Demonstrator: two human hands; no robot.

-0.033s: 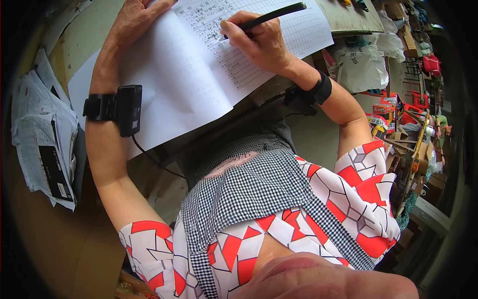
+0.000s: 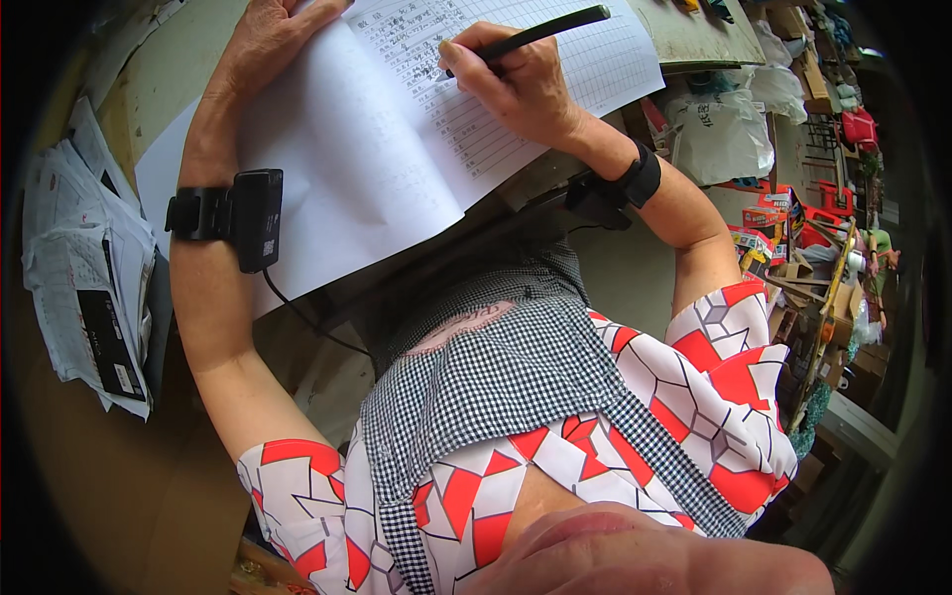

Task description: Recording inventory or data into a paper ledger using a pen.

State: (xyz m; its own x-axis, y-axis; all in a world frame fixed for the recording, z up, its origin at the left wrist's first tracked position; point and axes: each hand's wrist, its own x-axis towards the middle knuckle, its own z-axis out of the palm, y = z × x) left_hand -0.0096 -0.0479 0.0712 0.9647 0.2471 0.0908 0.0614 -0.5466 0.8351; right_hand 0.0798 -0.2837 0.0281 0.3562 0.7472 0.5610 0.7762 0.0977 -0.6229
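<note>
A large open notebook [image 2: 377,169] with white pages lies on the table in front of me. My right hand [image 2: 516,84] grips a black pen [image 2: 550,30], its tip touching the ruled, handwritten page [image 2: 605,64] at the top. My left hand [image 2: 273,35] rests flat on the blank left page at the upper edge of the view, fingertips cut off. A black box-shaped device [image 2: 253,218] with a cable is strapped to my left wrist. A black band [image 2: 640,178] circles my right wrist.
A pile of printed papers [image 2: 84,278] lies at the left of the table [image 2: 149,99]. White plastic bags [image 2: 719,129] and red-and-white boxes [image 2: 793,228] crowd the floor at the right. My checked apron and patterned shirt fill the lower view.
</note>
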